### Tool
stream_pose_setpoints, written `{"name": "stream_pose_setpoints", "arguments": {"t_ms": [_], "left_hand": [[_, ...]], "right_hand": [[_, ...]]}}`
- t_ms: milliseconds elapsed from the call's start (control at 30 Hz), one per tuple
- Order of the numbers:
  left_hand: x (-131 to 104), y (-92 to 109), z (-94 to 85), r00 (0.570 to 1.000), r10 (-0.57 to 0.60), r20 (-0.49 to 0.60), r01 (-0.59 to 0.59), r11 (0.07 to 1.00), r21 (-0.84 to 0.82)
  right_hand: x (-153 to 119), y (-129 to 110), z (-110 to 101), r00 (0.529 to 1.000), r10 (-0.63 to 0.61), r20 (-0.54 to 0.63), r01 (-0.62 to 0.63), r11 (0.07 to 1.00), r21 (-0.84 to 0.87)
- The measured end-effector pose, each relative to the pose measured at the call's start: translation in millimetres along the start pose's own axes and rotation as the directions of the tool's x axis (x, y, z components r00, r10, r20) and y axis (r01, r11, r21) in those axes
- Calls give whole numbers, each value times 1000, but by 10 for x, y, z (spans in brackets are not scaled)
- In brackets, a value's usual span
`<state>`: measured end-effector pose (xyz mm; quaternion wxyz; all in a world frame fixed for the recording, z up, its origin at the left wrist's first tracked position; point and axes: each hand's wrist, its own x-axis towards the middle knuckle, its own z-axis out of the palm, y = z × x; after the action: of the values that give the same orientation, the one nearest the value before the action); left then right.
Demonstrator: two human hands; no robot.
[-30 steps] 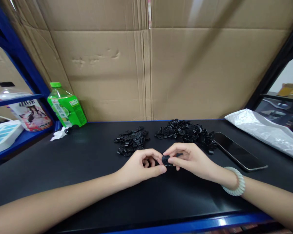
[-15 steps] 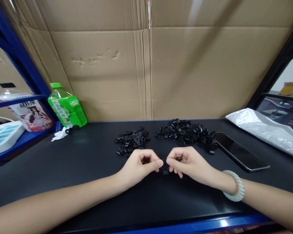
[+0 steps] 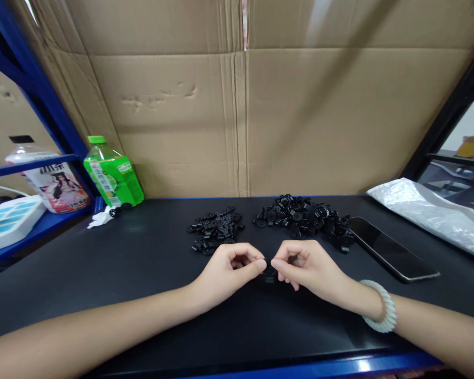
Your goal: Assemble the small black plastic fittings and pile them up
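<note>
Both hands meet near the front middle of the black tabletop (image 3: 150,258), pinching one small black plastic part (image 3: 269,273) between them. My left hand (image 3: 233,268) has thumb and forefinger closed on its left side. On the other side, the thumb and fingertips of my right hand (image 3: 306,266) grip it. The part looks round with a small block at its lower end; finer detail is too dark to make out. Just beyond my left hand lies a pile of black plastic parts (image 3: 217,227). A larger pile of similar parts (image 3: 304,215) sits behind my right hand.
A phone (image 3: 393,248) lies right of the larger pile, with a silvery plastic bag (image 3: 430,210) beyond it. At the back left stand a green drink bottle (image 3: 116,176) and a crumpled white scrap (image 3: 101,217). Cardboard (image 3: 174,116) walls the back edge.
The view has shifted slightly. Both hands keep their pinch on the small black part at nearly the same spot, and the piles look unchanged.
</note>
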<state>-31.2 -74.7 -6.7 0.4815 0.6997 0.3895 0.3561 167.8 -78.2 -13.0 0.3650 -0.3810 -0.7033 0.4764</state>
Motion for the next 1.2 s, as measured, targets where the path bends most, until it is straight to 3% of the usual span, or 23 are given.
{"name": "stream_pose_setpoints", "arguments": {"t_ms": [133, 233, 300, 400, 500, 600, 667, 767, 867, 933, 1033, 1100, 1200], "left_hand": [[14, 45, -46, 999, -38, 25, 38, 999, -1], [85, 161, -218, 996, -70, 62, 67, 997, 50], [166, 249, -414, 999, -42, -17, 44, 991, 126], [307, 320, -758, 967, 60, -249, 46, 916, 398], [418, 274, -1021, 962, 52, -267, 86, 872, 481], [460, 168, -1103, 956, 79, -281, 89, 838, 538], [440, 120, -1044, 938, 136, -320, 81, 808, 583], [328, 121, -802, 905, 268, -329, 6, 767, 642], [131, 158, -448, 915, 384, -122, -222, 731, 645], [-14, 158, -224, 921, 385, 60, -348, 744, 571], [-171, 108, -8, 911, 338, 235, -409, 802, 435], [-214, 72, 47, 908, 316, 274, -405, 825, 393], [-212, 57, 56, 917, 311, 249, -388, 838, 383]], "right_hand": [[25, -4, -15, 996, 30, 87, -31, 999, 9], [8, -36, -34, 984, 37, 177, -28, 998, -52], [-16, -79, -51, 974, 29, 223, -2, 992, -124], [-54, -150, -71, 954, -12, 300, 84, 970, -230], [-82, -186, -84, 933, -67, 353, 186, 930, -316], [-80, -180, -130, 940, -143, 308, 283, 832, -478], [-55, -166, -201, 965, -179, 193, 262, 723, -639], [9, -140, -356, 984, -174, -45, 60, 549, -834], [81, -106, -496, 959, -171, -226, -145, 390, -909], [122, -78, -551, 944, -191, -269, -202, 313, -928], [164, -41, -576, 942, -225, -249, -189, 255, -948], [179, -28, -577, 943, -238, -233, -169, 259, -951], [181, -37, -578, 942, -250, -226, -152, 284, -947]]}}
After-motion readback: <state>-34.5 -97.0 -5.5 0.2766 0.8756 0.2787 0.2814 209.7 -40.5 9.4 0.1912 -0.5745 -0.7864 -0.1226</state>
